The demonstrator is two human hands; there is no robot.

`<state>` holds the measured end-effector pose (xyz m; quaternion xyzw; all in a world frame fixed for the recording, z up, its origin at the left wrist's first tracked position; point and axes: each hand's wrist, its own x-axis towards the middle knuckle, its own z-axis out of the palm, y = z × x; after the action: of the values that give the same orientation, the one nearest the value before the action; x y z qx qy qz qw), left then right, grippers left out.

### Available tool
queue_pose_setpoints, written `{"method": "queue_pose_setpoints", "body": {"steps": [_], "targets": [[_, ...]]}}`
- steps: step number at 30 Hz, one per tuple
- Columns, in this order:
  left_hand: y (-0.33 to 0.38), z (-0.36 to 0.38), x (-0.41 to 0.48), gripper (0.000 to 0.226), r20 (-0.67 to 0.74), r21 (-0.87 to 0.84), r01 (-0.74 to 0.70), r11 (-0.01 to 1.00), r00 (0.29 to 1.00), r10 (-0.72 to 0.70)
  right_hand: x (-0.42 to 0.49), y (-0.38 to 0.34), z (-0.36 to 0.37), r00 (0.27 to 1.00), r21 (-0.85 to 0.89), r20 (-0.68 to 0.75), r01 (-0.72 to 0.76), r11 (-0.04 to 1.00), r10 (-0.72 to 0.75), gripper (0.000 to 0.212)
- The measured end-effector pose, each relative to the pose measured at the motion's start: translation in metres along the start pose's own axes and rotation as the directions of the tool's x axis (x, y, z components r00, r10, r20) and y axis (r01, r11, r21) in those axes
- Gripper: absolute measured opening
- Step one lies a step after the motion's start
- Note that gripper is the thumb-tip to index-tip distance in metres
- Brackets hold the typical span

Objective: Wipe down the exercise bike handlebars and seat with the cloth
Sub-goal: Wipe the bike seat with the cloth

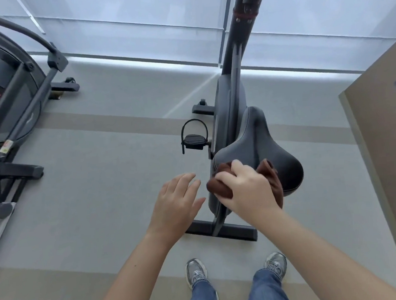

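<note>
The floor (101, 191) is a pale grey carpet with wider beige bands crossing it, and at the far side stands a wall of white window blinds (124, 21) with a bright strip of light at the bottom edge. There are two exercise machines in the room. One is the exercise bike (230, 105) in the middle, dark grey, with one seat (259, 143), one pedal (194, 139) visible on its left side and two floor bars — the near one (223, 231) lies just before the person's feet. The handlebars are not visible; only the upright post (245, 17) goes out at the top edge. The second machine (8, 92) is at the left border, black and grey; it has a small sticker on the frame, but the writing is too small to read. At the right edge there is a brown cardboard panel (389, 148).

One brown cloth (219, 188) lies bunched on the rear wide part of the seat. The right hand (249, 190) is pressed on top of it, fingers curled and gripping the cloth against the seat. The left hand (176, 203) holds nothing — it hovers just beside the seat with fingers spread loosely, palm down. Below, two grey sneakers (196, 273) and blue jeans (266, 290) are visible.
</note>
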<state>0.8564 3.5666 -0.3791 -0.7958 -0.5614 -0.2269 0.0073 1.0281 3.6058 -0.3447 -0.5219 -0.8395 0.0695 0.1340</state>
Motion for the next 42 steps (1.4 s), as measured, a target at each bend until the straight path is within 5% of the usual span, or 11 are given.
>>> {"method": "queue_pose_setpoints", "body": {"steps": [9, 13, 21, 28, 36, 42], "targets": [[-0.007, -0.011, -0.004, 0.036, 0.028, 0.024, 0.015, 1.000, 0.999, -0.016, 0.051, -0.014, 0.013, 0.993, -0.198, 0.091, -0.052, 0.979, 0.071, 0.029], [0.007, -0.009, 0.002, 0.037, 0.055, -0.017, -0.006, 1.000, 0.998, 0.007, -0.022, 0.014, -0.001, 0.992, 0.042, -0.121, -0.023, 0.999, 0.028, 0.024], [0.041, 0.002, 0.035, 0.045, 0.106, -0.078, -0.063, 0.995, 0.992, 0.071, 0.041, 0.097, -0.019, 0.876, 0.154, -0.056, -0.466, 0.872, 0.478, 0.030], [0.071, 0.010, 0.070, 0.070, 0.248, -0.090, -0.054, 0.994, 0.966, 0.075, -0.037, 0.093, -0.021, 0.921, 0.428, -0.062, -0.323, 0.844, 0.384, 0.027], [0.085, 0.012, 0.113, 0.097, 0.389, 0.089, -0.084, 0.992, 0.920, 0.043, 0.081, 0.160, -0.006, 0.904, 0.519, 0.065, -0.393, 0.759, 0.424, 0.031], [0.099, 0.024, 0.129, 0.098, 0.476, 0.136, -0.017, 0.991, 0.878, -0.050, 0.024, 0.179, -0.008, 0.964, 0.660, 0.129, -0.259, 0.705, 0.233, 0.027]]}}
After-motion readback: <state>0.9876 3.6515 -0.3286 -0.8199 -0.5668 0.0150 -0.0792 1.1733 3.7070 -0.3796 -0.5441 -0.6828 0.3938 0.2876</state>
